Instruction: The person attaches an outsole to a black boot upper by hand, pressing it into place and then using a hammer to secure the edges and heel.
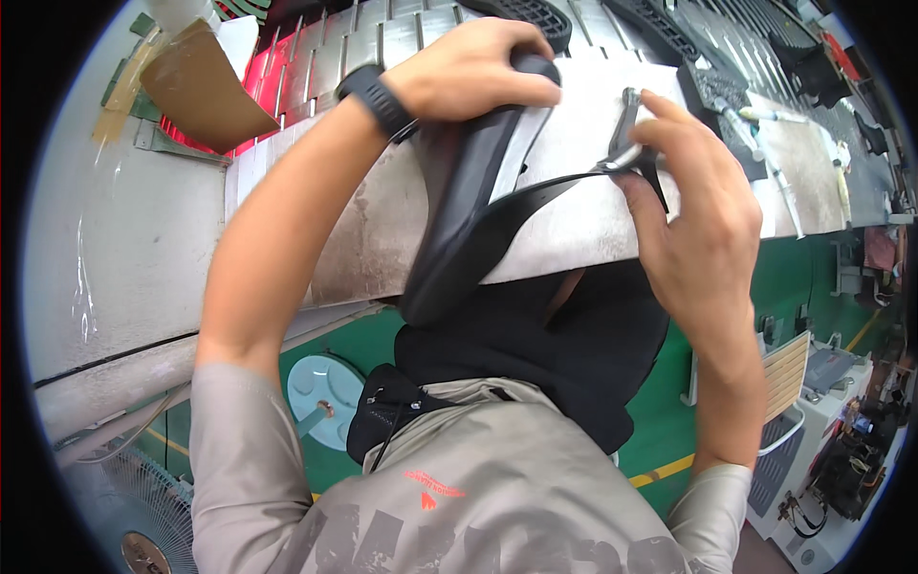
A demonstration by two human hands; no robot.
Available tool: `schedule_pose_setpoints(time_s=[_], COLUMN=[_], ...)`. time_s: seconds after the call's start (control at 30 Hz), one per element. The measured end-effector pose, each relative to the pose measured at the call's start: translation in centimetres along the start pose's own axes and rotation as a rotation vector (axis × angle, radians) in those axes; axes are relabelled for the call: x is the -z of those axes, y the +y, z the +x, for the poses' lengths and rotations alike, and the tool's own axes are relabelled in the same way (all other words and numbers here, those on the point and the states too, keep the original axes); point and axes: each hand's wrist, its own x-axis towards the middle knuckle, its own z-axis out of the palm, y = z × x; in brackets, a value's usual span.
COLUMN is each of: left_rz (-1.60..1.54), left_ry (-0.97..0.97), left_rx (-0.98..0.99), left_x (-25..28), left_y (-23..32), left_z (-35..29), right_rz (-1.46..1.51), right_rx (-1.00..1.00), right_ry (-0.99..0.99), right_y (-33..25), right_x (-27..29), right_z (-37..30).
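Note:
My left hand (480,72), with a dark watch on its wrist, grips the far end of a black shoe (457,215) that stands tilted at the front edge of the metal worktop. A thin black flap (526,203) with a pale strip beside it peels away from the shoe and stretches to the right. My right hand (703,187) has its fingers closed around a metal hand tool that looks like pincers (626,129). The tool's head meets the flap's free end; blur hides how exactly it grips there.
Behind my hands runs a slatted metal conveyor (330,57) with black treaded soles (660,29). A brush (751,134) and slim white tools lie to the right. Bent brown cardboard (206,86) stands far left. Below are a light-blue round stool (325,397) and a fan (143,497).

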Motion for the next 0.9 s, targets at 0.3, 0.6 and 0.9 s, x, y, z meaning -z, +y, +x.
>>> schedule_pose_setpoints(time_s=[0.3, 0.6, 0.9], left_rz=[-0.028, -0.139, -0.145], left_ry=[0.456, 0.494, 0.504], left_rx=[-0.108, -0.075, -0.102], left_x=[1.3, 1.3, 1.4], left_y=[2.6, 2.5, 2.4], left_z=[-14.9, -16.4, -16.4], right_rz=[0.775, 0.488, 0.492], right_rx=[0.054, 0.445, 0.462], right_ry=[-0.051, 0.234, 0.235], right_y=[-7.7, -10.3, -10.3], right_x=[-4.0, -6.4, -7.2], right_z=[1.5, 1.8, 2.3])
